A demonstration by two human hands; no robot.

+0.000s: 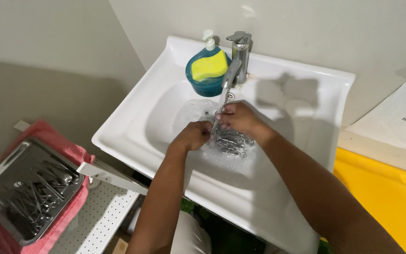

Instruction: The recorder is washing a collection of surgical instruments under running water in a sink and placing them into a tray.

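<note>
white sink, blue bowl with a yellow sponge, pink towel at 9 o'clock, yellow bin at 4.

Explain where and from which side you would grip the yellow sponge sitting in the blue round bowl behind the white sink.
Grip the yellow sponge by its raised upper edge, from above. It stands tilted in the blue bowl, the white pump dispenser and chrome tap crowding its sides, so probably only its top is free.
</note>
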